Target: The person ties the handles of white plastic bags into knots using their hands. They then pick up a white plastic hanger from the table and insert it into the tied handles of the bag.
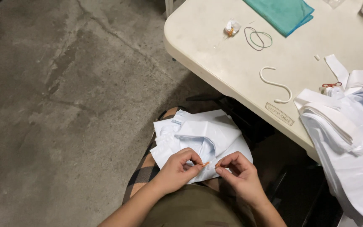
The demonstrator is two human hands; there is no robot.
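Over a cracked concrete floor point(64, 84), on the lap, the left hand point(177, 168) and right hand point(238, 170) pinch an orange rubber band point(206, 164) stretched between fingertips, above folded white plastic bags point(202, 136); looping it around them looks next.

Table point(215, 63) edge, S-hook point(276, 84) right; floor point(64, 105) left.

Small rectangular embossed label point(279, 114) near the cream desk point(198, 38) front edge, same cream colour, stack of white plastic bags point(349, 143) at desk's right, folded white bags point(202, 136) on the lap
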